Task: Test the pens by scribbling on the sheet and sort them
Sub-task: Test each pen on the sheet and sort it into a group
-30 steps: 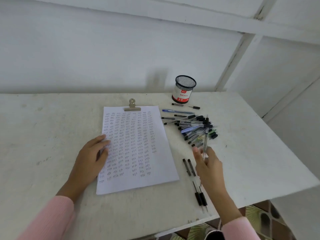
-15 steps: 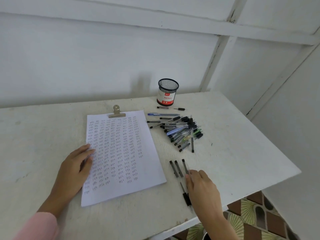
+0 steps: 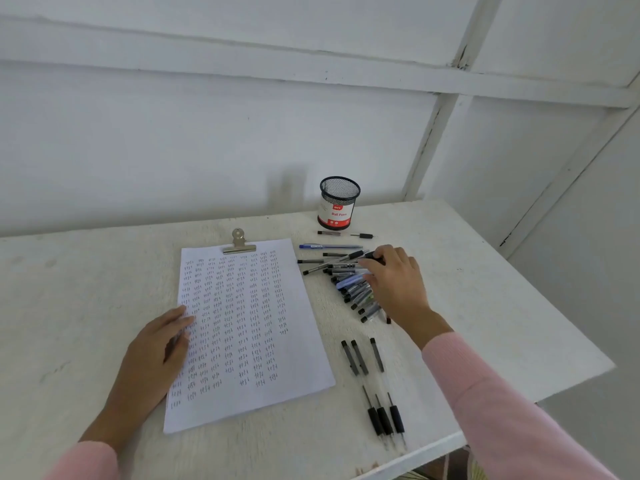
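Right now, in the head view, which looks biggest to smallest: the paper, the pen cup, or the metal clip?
1. paper
2. pen cup
3. metal clip
The cup and clip sit farther back, so both look smaller than they are.

Dark scribble rows pattern the white sheet (image 3: pixel 304 355); mesh cup (image 3: pixel 339 195) black, sleeve (image 3: pixel 502 410) pink, pens (image 3: pixel 351 291) seemingly mostly black.

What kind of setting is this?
Probably a plain desk in a bare room: white table against a white panelled wall, mesh pen cup, clipped sheet of scribbles, pile of pens.
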